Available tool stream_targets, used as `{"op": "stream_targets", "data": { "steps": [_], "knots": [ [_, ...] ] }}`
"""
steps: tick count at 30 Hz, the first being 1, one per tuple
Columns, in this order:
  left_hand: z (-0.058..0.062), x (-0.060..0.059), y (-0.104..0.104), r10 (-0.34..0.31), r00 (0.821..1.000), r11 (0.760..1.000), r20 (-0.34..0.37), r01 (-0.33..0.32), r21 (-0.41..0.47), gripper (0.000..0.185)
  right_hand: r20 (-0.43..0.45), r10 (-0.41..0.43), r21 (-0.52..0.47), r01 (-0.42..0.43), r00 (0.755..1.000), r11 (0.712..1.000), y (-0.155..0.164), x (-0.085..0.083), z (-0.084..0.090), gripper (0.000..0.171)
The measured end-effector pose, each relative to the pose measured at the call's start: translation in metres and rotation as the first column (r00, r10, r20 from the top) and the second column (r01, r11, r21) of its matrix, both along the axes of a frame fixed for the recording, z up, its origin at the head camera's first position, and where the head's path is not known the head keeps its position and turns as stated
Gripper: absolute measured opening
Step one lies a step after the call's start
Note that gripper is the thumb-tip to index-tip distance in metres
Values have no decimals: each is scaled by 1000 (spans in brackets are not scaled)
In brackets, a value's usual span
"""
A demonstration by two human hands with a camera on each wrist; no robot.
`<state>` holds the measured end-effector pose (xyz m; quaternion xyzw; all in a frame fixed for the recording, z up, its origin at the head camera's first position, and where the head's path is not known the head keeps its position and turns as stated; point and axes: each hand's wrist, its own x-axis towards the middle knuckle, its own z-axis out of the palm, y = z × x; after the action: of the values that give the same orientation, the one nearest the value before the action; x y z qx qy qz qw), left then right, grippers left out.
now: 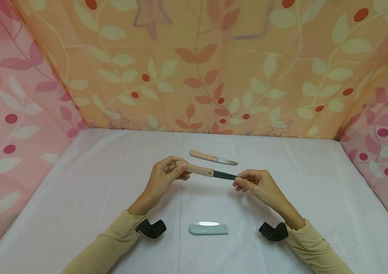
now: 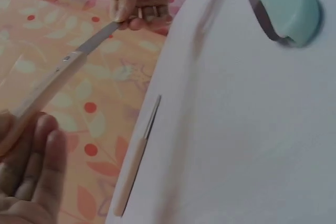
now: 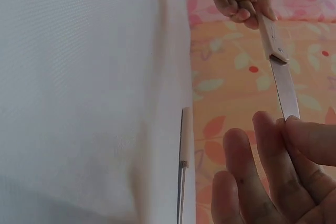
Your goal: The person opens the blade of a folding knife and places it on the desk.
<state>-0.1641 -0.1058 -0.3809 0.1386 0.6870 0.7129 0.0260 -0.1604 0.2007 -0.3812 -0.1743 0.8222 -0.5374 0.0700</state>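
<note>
Between the two hands a folding knife (image 1: 197, 169) with a pale wooden-looking handle is held above the table, blade out. My left hand (image 1: 166, 173) grips the end of its handle, thumb on the near side. The blade's tip is pinched between thumb and fingers of my right hand (image 1: 255, 184); the right wrist view shows the thumb over the blade (image 3: 285, 90). Beyond them a second, similar knife (image 1: 213, 157) lies on the cloth with its blade extended to the right. Closer to me rests a mint-green folding knife (image 1: 208, 228), its blade folded along the handle.
A white cloth (image 1: 111, 182) covers the table. Patterned fabric walls, orange at the back (image 1: 197, 68) and pink at the left (image 1: 12, 125) and right (image 1: 385, 129), surround it. Black wrist mounts (image 1: 152, 229) sit at both sleeves.
</note>
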Motion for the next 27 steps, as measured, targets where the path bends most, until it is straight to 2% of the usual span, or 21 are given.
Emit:
{"op": "stream_targets", "data": {
  "steps": [7,10,13,17,21,27],
  "knots": [
    [3,-5,-8,-59,994,995,93,65,-73,31,37,-10,35,9,999,999,1,-2,-3,25],
    [2,-7,-10,-65,991,990,116,78,-118,33,47,-12,48,10,999,999,2,-3,-4,26],
    [2,-9,-11,-44,990,985,136,66,-162,34,50,-23,64,19,998,998,3,-4,-6,27],
    [0,-11,-11,-4,992,976,130,32,-213,33,23,-52,96,49,998,994,3,-4,-6,29],
    [-4,-15,-10,32,996,964,85,-8,-264,31,-7,-106,132,106,994,986,2,-6,-9,28],
    [-13,-26,-6,71,996,927,62,-42,-373,28,10,-153,180,148,988,972,2,-12,-19,26]
  ]
}}
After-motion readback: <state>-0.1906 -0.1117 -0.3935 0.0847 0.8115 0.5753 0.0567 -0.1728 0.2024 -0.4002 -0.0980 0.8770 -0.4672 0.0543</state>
